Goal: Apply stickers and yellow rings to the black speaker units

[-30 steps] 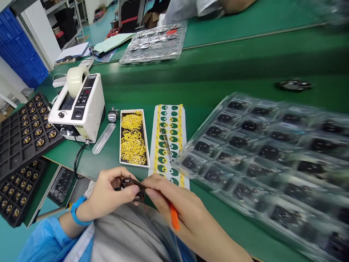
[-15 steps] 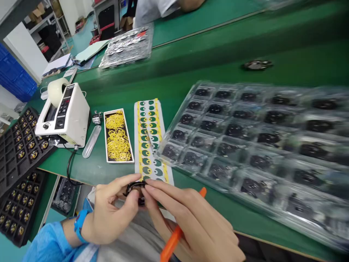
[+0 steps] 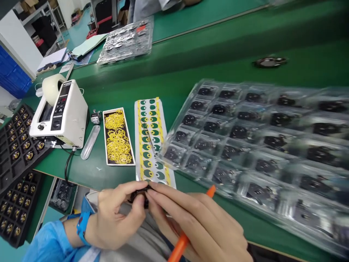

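Low at the front of the bench, my left hand (image 3: 117, 214) pinches a small black round part (image 3: 134, 195) between thumb and forefinger. Fingertips of my right hand (image 3: 201, 218) press together against that part's right side. An orange stick-like tool (image 3: 178, 247) runs through the right hand, tucked under the fingers, with its tip sticking out above them. Much of the black part is covered by fingers. Just beyond the hands lies a white and yellow sheet (image 3: 150, 143) with cut-out shapes, and a thin dark tool rests across it.
To the right a clear plastic tray (image 3: 174, 125) holds many black parts. A white box (image 3: 133, 157) of yellow rings (image 3: 118, 145) and a tape dispenser (image 3: 72, 122) stand left. Black trays (image 3: 4, 174) sit far left. One loose part (image 3: 269, 62) lies at the back; a person's sleeve (image 3: 144, 9) shows beyond.
The view has shifted slightly. Both hands and the black part appear a little lower and further right, with the grip unchanged.
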### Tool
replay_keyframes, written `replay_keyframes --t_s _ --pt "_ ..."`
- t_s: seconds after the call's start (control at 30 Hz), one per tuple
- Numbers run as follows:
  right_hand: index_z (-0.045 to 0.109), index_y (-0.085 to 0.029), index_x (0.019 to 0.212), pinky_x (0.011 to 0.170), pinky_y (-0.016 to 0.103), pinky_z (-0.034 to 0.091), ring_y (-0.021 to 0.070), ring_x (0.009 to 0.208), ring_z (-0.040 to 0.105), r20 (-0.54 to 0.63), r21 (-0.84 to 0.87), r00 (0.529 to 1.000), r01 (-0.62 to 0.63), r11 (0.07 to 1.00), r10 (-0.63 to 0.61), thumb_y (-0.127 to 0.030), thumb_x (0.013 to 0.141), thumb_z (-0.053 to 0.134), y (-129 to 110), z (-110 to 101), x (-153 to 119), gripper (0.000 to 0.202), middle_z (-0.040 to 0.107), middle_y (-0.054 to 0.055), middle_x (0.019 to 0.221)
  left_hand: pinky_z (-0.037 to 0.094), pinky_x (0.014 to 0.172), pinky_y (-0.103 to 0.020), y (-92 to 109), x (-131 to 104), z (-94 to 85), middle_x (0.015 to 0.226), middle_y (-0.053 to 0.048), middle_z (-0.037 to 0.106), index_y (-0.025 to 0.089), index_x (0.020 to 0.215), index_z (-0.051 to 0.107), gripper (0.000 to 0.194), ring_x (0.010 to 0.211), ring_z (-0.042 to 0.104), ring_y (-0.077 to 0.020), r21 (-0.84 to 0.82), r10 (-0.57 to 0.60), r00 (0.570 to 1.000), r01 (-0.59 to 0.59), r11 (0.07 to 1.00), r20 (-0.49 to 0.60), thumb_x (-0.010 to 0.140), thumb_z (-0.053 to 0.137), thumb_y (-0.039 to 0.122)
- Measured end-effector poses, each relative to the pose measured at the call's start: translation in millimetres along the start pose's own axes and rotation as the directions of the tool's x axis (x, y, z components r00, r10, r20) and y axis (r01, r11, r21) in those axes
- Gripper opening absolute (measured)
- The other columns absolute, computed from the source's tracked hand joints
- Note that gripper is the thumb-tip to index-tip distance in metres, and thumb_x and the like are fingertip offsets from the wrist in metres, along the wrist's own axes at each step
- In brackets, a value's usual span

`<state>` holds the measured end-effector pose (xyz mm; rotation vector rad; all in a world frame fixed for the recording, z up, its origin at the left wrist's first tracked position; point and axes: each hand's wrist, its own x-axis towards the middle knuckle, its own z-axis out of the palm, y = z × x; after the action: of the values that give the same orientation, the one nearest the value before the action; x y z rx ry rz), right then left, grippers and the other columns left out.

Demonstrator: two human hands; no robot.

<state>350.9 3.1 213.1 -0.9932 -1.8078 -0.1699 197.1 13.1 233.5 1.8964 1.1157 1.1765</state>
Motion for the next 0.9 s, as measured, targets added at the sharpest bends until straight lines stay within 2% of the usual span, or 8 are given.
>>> replay_keyframes --t_s 0.17,0.3,0.43,0.5,0.57,0.7,0.8,0.9 --pt "0.066 -0.014 0.096 0.058 0.028 0.054 0.0167 0.068 0.070 -0.018 0.009 1.000 -0.016 1.000 0.016 -0.002 0.093 0.066 1 14 3 0.012 0.076 0.011 0.084 0.057 0.064 -0.011 -4 0 -1.7 0.087 -0.008 0.082 0.012 0.106 0.074 0.026 0.060 0.071 -0.0096 -0.080 -0.073 0.996 0.068 0.994 -0.056 0.085 0.062 0.003" --pt "0.065 -0.014 0.097 0.062 0.028 0.054 0.0174 0.073 0.069 -0.005 0.004 0.999 -0.042 0.999 0.042 0.000 0.089 0.066 1 28 4 0.017 0.074 0.012 0.088 0.054 0.058 -0.010 -12 1 -1.3 0.075 -0.003 0.078 0.014 0.103 0.074 0.022 0.057 0.067 -0.0078 -0.228 -0.242 0.968 0.222 0.948 -0.062 0.086 0.062 0.007" --pt "0.061 -0.017 0.103 0.059 0.027 0.052 0.0166 0.073 0.065 0.055 0.179 0.962 -0.271 0.946 0.266 -0.008 0.093 0.065 1 30 5 0.014 0.069 0.009 0.090 0.054 0.057 -0.014 -29 7 -4.6 0.061 0.003 0.067 0.016 0.094 0.068 0.012 0.053 0.063 -0.0079 -0.478 -0.512 0.856 0.476 0.738 0.062 0.085 0.072 0.023" --pt "0.059 -0.019 0.105 0.055 0.026 0.048 0.0158 0.070 0.061 0.141 0.289 0.915 -0.404 0.868 0.379 -0.018 0.099 0.059 2 25 9 0.006 0.066 0.007 0.093 0.057 0.058 -0.018 -36 12 -8.1 0.062 0.003 0.065 0.016 0.087 0.063 0.027 0.053 0.064 -0.0096 -0.547 -0.596 0.791 0.563 0.620 0.138 0.080 0.079 0.036" --pt "0.059 -0.022 0.104 0.054 0.025 0.048 0.0152 0.069 0.060 0.242 0.327 0.874 -0.481 0.813 0.420 -0.020 0.103 0.052 6 20 16 0.007 0.064 0.006 0.092 0.058 0.058 -0.020 -41 17 -12.3 0.063 0.001 0.065 0.016 0.081 0.060 0.041 0.054 0.066 -0.0112 -0.565 -0.621 0.761 0.600 0.566 0.186 0.073 0.084 0.048" --pt "0.058 -0.022 0.108 0.058 0.022 0.050 0.0138 0.070 0.063 0.421 0.322 0.876 -0.388 0.864 0.237 -0.016 0.104 0.048 16 18 29 0.012 0.064 0.004 0.088 0.055 0.054 -0.020 -43 25 -20.4 0.060 0.001 0.063 0.016 0.076 0.055 0.047 0.053 0.066 -0.0118 -0.593 -0.575 0.764 0.616 0.518 0.292 0.070 0.084 0.053" --pt "0.056 -0.022 0.105 0.060 0.022 0.051 0.0140 0.072 0.064 0.467 0.336 0.874 -0.318 0.887 0.136 -0.015 0.104 0.045 19 24 33 0.013 0.064 0.004 0.086 0.049 0.046 -0.018 -41 30 -26.1 0.058 0.004 0.058 0.017 0.074 0.053 0.041 0.046 0.060 -0.0093 -0.580 -0.551 0.753 0.643 0.500 0.359 0.070 0.085 0.043" --pt "0.053 -0.022 0.099 0.057 0.022 0.049 0.0136 0.067 0.061 0.496 0.366 0.862 -0.317 0.875 0.105 -0.012 0.104 0.041 16 29 35 0.016 0.062 0.002 0.079 0.041 0.041 -0.016 -41 33 -30.6 0.062 0.005 0.053 0.017 0.069 0.053 0.035 0.043 0.054 -0.0062 -0.540 -0.547 0.757 0.645 0.541 0.357 0.066 0.084 0.032"
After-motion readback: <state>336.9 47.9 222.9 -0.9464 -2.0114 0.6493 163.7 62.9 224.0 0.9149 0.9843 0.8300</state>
